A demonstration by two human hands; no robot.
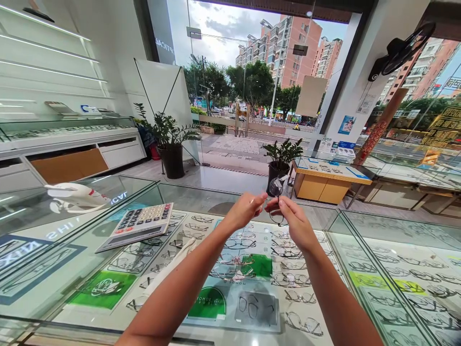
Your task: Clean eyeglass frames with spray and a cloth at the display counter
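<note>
A pair of eyeglasses [276, 187] with thin dark rims is held up over the glass counter, turned so that one lens is above the other. My right hand [297, 223] is closed on it, with thumb and fingers pinching the frame near its middle. Just left of the glasses, my left hand [247, 210] is closed, thumb and fingertips pressed together close to the frame. Whatever those fingertips hold is too small to make out. Beneath both hands, rows of spectacle frames [242, 242] lie inside the glass display case [158, 181].
On the glass top to the left are a large-buttoned calculator [142, 221] and a white object with red marks [77, 196]. A pale cloth [173, 262] lies near my left forearm. Potted plants [173, 158] stand by the glass doors; another display case [403, 269] is at right.
</note>
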